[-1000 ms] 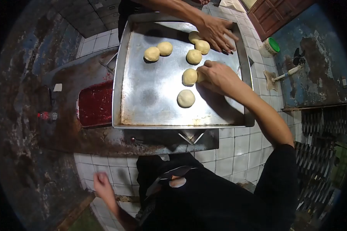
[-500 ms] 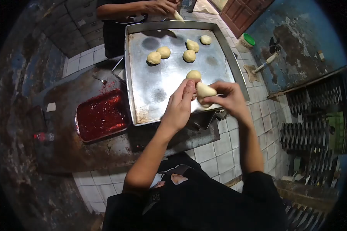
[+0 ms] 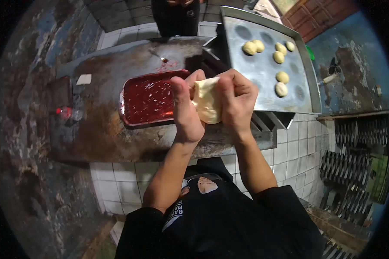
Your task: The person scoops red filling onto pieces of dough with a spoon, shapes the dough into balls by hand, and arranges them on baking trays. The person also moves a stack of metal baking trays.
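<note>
A pale yellow piece of dough is stretched into a flat sheet between my two hands. My left hand grips its left edge, thumb upright. My right hand pinches the right edge, fingers curled. Just left of the dough and lower lies a rectangular pan with glossy red contents, partly covered by my left hand. To the right, a large metal baking tray bears several round dough balls; the nearest dough ball sits beside my right hand.
The pan stands on a worn, stained table. On it lie a small brush-like tool, a pale square piece and a bottle with a red cap. Across the table stands another person. Dark slatted racks are at right.
My view has turned left. Both hands have moved from over the baking tray to beside the red pan. The dough between them, a compact lump before, is now pulled out flat.
</note>
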`<state>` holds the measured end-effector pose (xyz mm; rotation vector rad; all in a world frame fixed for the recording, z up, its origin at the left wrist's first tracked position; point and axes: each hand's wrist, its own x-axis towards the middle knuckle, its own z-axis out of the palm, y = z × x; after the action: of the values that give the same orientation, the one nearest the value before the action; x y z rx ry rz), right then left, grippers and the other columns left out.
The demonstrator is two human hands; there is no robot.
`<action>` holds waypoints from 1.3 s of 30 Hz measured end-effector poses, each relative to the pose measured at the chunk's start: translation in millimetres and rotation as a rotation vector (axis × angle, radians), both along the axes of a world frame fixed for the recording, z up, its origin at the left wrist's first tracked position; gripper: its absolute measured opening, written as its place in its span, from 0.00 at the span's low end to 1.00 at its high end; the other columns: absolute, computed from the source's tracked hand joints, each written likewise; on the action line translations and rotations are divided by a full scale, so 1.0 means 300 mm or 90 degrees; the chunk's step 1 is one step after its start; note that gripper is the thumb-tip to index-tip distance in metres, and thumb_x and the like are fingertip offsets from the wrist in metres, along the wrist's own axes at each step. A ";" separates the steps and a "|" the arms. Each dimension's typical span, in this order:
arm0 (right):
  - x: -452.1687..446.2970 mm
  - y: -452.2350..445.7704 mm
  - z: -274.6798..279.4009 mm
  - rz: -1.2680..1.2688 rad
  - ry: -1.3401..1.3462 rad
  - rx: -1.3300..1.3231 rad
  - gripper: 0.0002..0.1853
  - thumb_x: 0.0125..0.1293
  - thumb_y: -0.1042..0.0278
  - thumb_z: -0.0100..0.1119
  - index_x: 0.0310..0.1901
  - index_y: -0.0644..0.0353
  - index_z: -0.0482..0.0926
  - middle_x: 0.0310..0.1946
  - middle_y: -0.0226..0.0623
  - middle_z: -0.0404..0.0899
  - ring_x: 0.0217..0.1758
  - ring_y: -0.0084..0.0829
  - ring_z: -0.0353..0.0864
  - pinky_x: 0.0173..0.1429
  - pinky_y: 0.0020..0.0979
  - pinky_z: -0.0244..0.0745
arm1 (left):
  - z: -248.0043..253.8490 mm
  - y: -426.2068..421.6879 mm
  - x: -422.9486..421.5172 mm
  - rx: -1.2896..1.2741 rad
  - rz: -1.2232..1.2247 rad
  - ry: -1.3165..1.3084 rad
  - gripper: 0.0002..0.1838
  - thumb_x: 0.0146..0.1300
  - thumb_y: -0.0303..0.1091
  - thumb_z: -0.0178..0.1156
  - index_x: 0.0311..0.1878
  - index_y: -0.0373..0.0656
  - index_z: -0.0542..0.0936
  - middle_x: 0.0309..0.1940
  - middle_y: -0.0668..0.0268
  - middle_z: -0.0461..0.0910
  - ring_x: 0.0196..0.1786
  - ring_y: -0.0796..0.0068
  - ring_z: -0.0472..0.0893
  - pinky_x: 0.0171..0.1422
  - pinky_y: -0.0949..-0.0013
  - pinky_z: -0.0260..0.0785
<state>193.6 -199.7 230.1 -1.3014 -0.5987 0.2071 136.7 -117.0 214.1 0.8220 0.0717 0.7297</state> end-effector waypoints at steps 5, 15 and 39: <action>-0.049 0.113 -0.012 0.098 0.046 -0.024 0.16 0.76 0.65 0.66 0.31 0.67 0.84 0.26 0.21 0.80 0.29 0.10 0.70 0.29 0.20 0.64 | -0.043 0.114 -0.140 0.035 0.082 0.105 0.21 0.73 0.42 0.69 0.27 0.47 0.72 0.24 0.83 0.69 0.28 0.93 0.63 0.31 0.80 0.54; -0.098 0.146 -0.122 0.243 -0.206 -0.495 0.23 0.80 0.53 0.55 0.51 0.68 0.87 0.30 0.50 0.76 0.32 0.43 0.78 0.43 0.40 0.74 | -0.628 0.224 -0.351 0.661 0.073 0.175 0.27 0.64 0.37 0.71 0.64 0.40 0.76 0.56 0.60 0.83 0.57 0.63 0.83 0.67 0.56 0.75; -0.131 0.423 -1.153 0.306 -0.500 -0.665 0.22 0.65 0.78 0.55 0.61 0.57 0.75 0.54 0.52 0.72 0.52 0.57 0.83 0.53 0.52 0.83 | -0.734 0.419 -0.839 0.257 0.178 0.866 0.20 0.65 0.26 0.67 0.60 0.37 0.81 0.55 0.59 0.85 0.59 0.66 0.83 0.66 0.62 0.73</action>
<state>154.4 -72.7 -115.9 -2.2486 -1.6149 0.4405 -114.9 8.8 -6.1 1.5988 1.3105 0.3193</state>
